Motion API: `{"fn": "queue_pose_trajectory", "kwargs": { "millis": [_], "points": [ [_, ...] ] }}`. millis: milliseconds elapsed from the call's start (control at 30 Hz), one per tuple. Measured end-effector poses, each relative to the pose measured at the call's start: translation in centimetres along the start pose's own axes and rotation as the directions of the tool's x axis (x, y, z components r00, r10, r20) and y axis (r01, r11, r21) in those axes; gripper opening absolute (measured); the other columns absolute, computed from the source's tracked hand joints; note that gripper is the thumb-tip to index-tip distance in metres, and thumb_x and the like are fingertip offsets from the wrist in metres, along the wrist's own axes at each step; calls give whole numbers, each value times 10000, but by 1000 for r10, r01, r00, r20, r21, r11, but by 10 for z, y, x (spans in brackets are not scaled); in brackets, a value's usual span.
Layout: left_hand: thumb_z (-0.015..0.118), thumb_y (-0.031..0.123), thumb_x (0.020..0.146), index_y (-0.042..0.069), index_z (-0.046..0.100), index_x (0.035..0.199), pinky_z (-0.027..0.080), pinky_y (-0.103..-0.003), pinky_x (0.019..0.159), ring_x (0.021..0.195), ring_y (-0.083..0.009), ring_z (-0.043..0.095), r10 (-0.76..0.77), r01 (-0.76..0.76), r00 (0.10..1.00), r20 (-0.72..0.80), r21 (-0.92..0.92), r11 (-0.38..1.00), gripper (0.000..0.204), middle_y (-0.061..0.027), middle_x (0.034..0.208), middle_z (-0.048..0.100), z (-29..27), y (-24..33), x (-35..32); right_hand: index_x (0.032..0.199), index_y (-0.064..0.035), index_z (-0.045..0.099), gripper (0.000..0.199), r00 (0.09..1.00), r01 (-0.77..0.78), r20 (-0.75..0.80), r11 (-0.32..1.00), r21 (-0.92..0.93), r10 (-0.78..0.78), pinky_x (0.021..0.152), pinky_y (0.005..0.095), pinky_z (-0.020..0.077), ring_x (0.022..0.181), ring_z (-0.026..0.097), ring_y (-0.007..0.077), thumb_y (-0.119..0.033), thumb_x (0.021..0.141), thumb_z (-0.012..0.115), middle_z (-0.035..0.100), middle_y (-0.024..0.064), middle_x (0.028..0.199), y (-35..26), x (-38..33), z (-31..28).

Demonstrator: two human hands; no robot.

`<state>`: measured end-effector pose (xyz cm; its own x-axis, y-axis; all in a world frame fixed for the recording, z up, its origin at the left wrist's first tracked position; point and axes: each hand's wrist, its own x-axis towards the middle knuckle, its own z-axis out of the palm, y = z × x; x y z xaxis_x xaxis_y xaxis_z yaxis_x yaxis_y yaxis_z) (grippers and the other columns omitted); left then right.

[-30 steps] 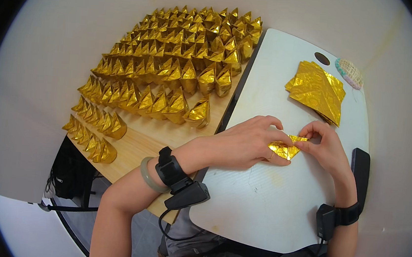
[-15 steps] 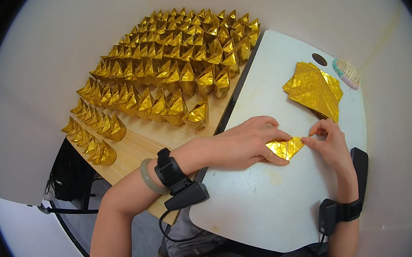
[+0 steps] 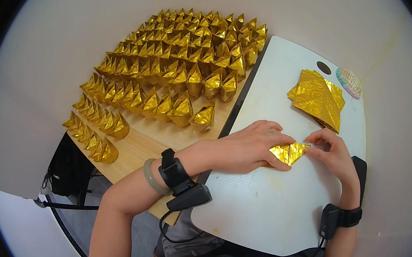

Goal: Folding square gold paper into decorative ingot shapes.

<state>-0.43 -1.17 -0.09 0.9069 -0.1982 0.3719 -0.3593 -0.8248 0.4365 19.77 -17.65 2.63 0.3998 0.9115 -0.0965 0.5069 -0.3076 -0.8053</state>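
L hand [image 3: 249, 145] & R hand [image 3: 332, 153] at gold piece [image 3: 290, 153] on white table [image 3: 258, 203].
L hand grasps gold piece b/w thumb & fingers, hiding its left part; R hand by its right tip, can't tell if pinching. Beyond gold piece: gold sheets [image 3: 318, 100] stacked, dark oval [image 3: 324, 68] (hole or spot unclear), woven pad [image 3: 349, 83]. Right of it: black slab [image 3: 360, 168], partly behind R forearm [image 3: 340, 250]. Left of it: wooden table [image 3: 148, 140] w/ rows of gold shapes [image 3: 180, 108], back ones overlapping. Vs. 0.5 s ago, right tip shows more.

folded piece [image 3: 298, 152]: glossy crinkled foil paper | sheets [image 3: 318, 98]: creased foil | table [image 3: 140, 148]: smooth wood | oval pad [image 3: 349, 83]: rough, perhaps woven
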Motion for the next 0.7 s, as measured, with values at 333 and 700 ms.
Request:
{"fn": "queue_pose_trajectory", "kwargs": {
  "millis": [333,700],
  "points": [
    [644,129,835,295,712,1097,358,-424,1050,1236,-349,422,53,-51,997,-51,55,997,317,-85,1358,489,2,-3,2,893,-44,659,216,994,108,23,993,-45,-107,743,257,422,825,508,107,-75,718,780,585,2,859,5,0,4],
    [671,156,832,253,720,1079,419,-377,944,1087,-300,460,10,-9,1000,-23,67,998,269,-54,1107,554,-2,-1,3,818,-12,656,101,998,44,34,998,39,-45,611,221,415,673,484,55,-61,776,734,591,-13,723,-1,4,15]
  ]
}}
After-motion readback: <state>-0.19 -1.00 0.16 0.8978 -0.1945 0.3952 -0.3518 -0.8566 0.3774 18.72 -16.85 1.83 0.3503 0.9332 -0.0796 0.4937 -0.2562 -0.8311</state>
